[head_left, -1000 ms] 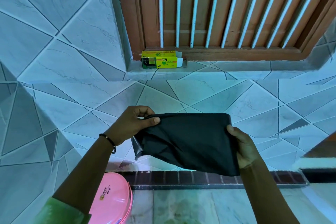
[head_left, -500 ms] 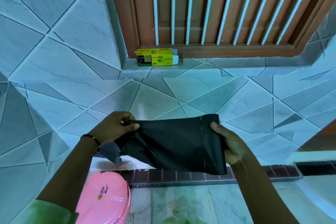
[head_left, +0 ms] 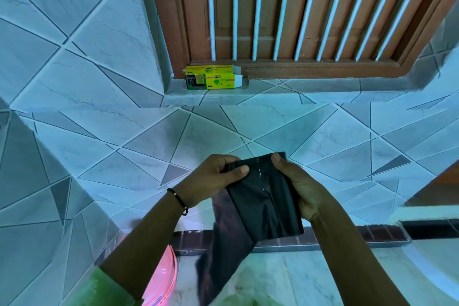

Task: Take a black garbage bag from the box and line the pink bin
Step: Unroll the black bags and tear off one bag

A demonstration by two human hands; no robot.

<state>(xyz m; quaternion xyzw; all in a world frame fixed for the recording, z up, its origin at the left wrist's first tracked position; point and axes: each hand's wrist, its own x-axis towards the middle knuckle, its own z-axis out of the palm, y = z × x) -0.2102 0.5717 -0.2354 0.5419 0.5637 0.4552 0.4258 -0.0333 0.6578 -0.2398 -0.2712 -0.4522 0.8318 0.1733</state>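
A black garbage bag (head_left: pixel 265 204) hangs in front of me, held at its top edge by both hands. My left hand (head_left: pixel 211 179) pinches the top left corner with thumb over the plastic. My right hand (head_left: pixel 298 189) grips the top right side. A dotted tear line runs down the bag between my thumbs. A loose length of bag (head_left: pixel 223 256) droops below to the left. The yellow-green bag box (head_left: pixel 213 80) lies on the tiled sill, its right end flap open. The pink bin (head_left: pixel 161 278) shows at the bottom left, mostly behind my left forearm.
A wooden window frame with white bars (head_left: pixel 298 20) stands above the sill. Pale tiled walls surround me, with a tiled ledge (head_left: pixel 37 194) at the left. A dark brick strip (head_left: pixel 347 233) runs along the floor edge, and a white step (head_left: pixel 422 216) sits at the right.
My hands have come close together at the top of the bag. The wide flat fold has narrowed and a lower section has dropped down to the left.
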